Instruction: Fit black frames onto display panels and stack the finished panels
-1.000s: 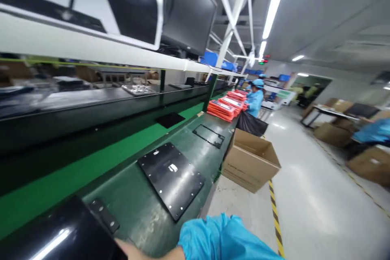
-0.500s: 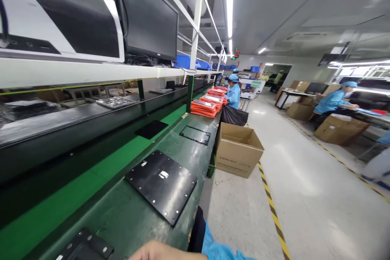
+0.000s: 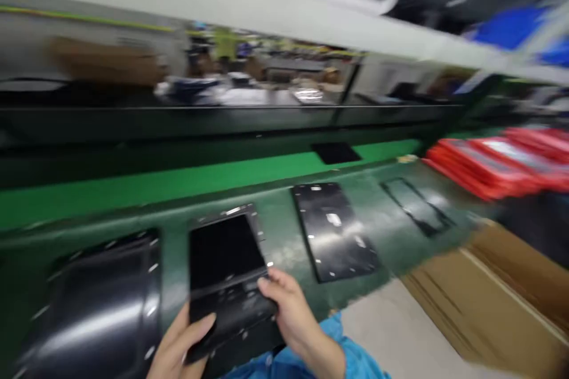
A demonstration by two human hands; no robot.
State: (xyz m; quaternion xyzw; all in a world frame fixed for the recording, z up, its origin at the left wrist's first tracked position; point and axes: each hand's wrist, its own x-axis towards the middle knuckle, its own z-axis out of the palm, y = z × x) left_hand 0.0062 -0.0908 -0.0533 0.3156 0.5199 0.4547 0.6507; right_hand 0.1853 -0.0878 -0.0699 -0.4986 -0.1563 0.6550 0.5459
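Note:
My left hand (image 3: 183, 340) grips the near left side of a dark flat panel (image 3: 233, 311), its thumb on top. The fingers of my right hand (image 3: 291, 308) pinch the panel's right edge. Just beyond it lies a studded black plate (image 3: 260, 228) with a darker rectangle in the middle; blur hides whether the two are joined. Left of my hands rests a larger glossy black plate (image 3: 98, 308) with bright studs along its edges. To the right, another black plate (image 3: 333, 231) with a pale label lies flat on the green bench (image 3: 275, 189).
A thin black frame (image 3: 413, 204) lies further right, before stacked red-orange packages (image 3: 489, 163). An open cardboard box (image 3: 484, 302) stands against the bench's right front. A black sheet (image 3: 335, 153) lies on the green strip behind, and a white shelf beam (image 3: 249, 6) crosses above.
My view has swung left and down, from the aisle to the bench. Both hands now show on the dark panel; before, only part of one hand was visible at the bottom.

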